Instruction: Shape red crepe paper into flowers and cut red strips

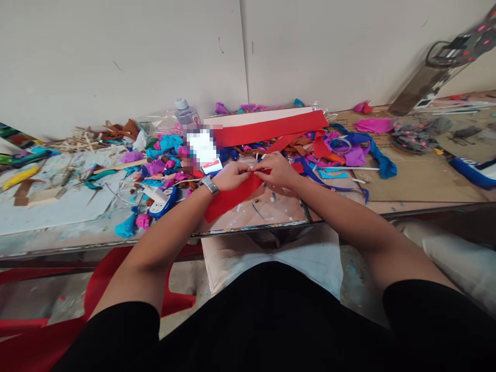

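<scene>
The paper strip (228,201) is red. The wide sheet (271,129) is red with a white edge. The scrap (382,164) is blue, the crumpled paper (374,125) magenta, the cardboard (414,181) brown, the chair (106,263) red, the strap (475,39) black with pink dots.

The upper end of the red paper strip (228,201) vanishes under the left hand (230,175) and right hand (277,171). Their curled fingers cover the spot where each grip pinches it. Just behind the strip, a pixelated patch (201,147) masks whatever lies there, along with the foot of a clear bottle (186,112). Far right of the strip, a blue and white object (475,173) is cut by the picture's edge, and the dark bottle (422,85) behind it blurs at its cap. Below and left of the strip, a red chair (31,341) runs out of frame.
</scene>
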The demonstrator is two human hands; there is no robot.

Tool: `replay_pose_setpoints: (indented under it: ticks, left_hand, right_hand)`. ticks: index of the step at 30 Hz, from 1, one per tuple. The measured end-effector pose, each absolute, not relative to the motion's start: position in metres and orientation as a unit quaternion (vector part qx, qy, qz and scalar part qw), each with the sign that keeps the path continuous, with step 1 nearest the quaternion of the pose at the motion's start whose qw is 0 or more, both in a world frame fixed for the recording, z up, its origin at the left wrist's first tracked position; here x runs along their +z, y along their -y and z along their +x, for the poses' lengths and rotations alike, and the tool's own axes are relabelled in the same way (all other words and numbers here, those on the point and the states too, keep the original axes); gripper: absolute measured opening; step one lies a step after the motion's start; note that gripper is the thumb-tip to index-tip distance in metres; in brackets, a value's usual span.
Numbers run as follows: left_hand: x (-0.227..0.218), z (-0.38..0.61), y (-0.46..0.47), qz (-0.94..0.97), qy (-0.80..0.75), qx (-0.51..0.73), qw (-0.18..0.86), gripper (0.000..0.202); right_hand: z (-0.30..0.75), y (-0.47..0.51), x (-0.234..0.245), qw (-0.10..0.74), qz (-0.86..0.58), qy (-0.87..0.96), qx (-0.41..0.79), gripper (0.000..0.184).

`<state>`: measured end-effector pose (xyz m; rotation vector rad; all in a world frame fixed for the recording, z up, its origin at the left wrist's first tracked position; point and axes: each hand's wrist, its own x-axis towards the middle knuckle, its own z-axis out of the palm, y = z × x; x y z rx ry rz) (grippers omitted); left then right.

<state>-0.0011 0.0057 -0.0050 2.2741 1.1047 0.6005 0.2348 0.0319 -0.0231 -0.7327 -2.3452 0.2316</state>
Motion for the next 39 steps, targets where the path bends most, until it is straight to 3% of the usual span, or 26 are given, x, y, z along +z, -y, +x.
replay_pose_setpoints:
  ticks: [13, 23, 39]
  left_hand:
    - [-0.0004, 0.0006, -0.0054, 0.796, -0.419, 0.253, 0.356, 0.027]
    - [0.0018, 0.0, -0.0053, 0.794, -0.416, 0.262, 0.357, 0.042]
    - [-0.0005, 0.0012, -0.0049, 0.782, -0.433, 0.273, 0.356, 0.044]
  right_hand:
    - [0.2364, -0.0329, -0.0223, 0.331, -0.251, 0.906, 0.081, 0.025]
    - [0.2368, -0.0336, -0.0222, 0.337, -0.239, 0.907, 0.083, 0.022]
    - [0.2348, -0.028, -0.02, 0.352, -0.23, 0.906, 0.047, 0.016]
